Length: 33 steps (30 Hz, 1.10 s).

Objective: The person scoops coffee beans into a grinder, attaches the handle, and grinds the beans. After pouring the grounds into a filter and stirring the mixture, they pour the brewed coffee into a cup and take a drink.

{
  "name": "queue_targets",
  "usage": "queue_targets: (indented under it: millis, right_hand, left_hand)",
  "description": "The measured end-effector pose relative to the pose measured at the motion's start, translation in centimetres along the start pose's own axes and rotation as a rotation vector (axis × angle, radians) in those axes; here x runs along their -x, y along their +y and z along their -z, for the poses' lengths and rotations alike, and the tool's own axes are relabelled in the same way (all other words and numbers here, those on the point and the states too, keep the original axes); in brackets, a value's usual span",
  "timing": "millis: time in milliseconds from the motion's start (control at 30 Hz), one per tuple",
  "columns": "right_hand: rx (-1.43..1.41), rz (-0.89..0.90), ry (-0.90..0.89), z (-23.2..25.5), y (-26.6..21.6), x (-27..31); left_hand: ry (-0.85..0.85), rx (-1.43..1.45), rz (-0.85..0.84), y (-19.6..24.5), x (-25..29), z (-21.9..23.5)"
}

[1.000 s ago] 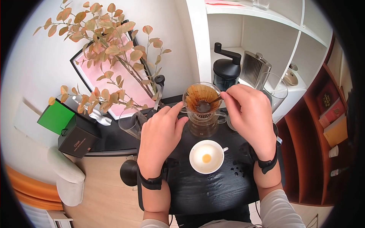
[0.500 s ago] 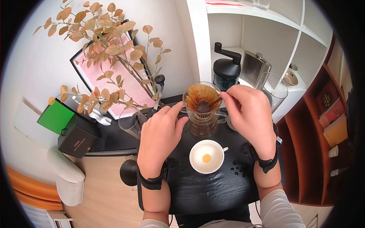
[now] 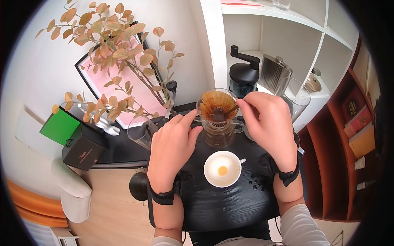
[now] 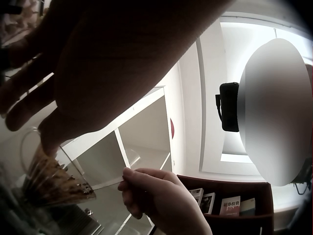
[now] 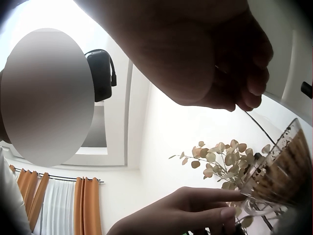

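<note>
My right hand (image 3: 271, 121) pinches a thin metal stirrer (image 5: 260, 126) between thumb and fingertips. The stirrer slants down into a clear glass dripper (image 3: 205, 95) lined with wet brown coffee grounds (image 3: 216, 102); its lower end is hidden inside. Beneath the dripper stands a glass server (image 3: 217, 137) with a side handle. My left hand (image 3: 174, 147) reaches in from the other side, its extended index finger touching the dripper near its small handle. Close in front of the server sits a white cup (image 3: 211, 174) with a little amber liquid at the bottom.
A clear glass (image 3: 139, 133) stands left of my left hand, a taller one (image 3: 299, 96) beyond my right. Behind are a black hand grinder (image 3: 244, 76) and a metal flask (image 3: 276, 74) on the white shelf. Water drops dot the black table (image 3: 230, 209).
The stirrer has shifted slightly toward the right side of the dripper and stands a little steeper. Both hands keep nearly the same place; cup and server have not moved.
</note>
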State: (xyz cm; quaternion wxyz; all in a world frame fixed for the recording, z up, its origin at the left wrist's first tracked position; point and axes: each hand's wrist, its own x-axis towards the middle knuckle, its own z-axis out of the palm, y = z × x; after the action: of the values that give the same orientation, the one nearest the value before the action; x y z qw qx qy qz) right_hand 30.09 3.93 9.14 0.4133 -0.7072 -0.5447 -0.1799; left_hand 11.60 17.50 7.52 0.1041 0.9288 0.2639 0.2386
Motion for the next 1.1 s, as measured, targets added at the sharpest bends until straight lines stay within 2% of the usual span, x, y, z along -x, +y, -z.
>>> queue_targets:
  millis: [200,300,533,733,933,1000,1100]
  right_hand:
    - [-0.041,-0.03,0.072,0.24,0.04,-0.2]
    - [0.05,-0.01,0.063,-0.1,0.23,-0.15]
    - [-0.018,0.003,0.009,0.2,-0.09,-0.04]
    - [-0.018,-0.026,0.102,0.09,0.22,-0.19]
    - [0.008,-0.008,-0.009,0.06,0.23,-0.04]
    - [-0.072,0.02,0.044,0.17,0.32,-0.06]
    - [-0.038,-0.017,0.07,0.35,0.24,-0.25]
  left_hand:
    - [0.006,0.001,-0.003,-0.04,0.03,-0.05]
    - [0.0,0.004,0.004,0.01,0.08,-0.04]
    - [0.036,0.02,0.003,-0.09,0.05,-0.21]
    - [0.03,0.023,0.01,-0.11,0.08,-0.26]
    - [0.002,0.0,0.006,-0.04,0.05,-0.08]
    - [0.0,0.005,0.006,0.05,0.05,0.03]
    - [-0.004,0.01,0.008,0.11,0.04,0.07]
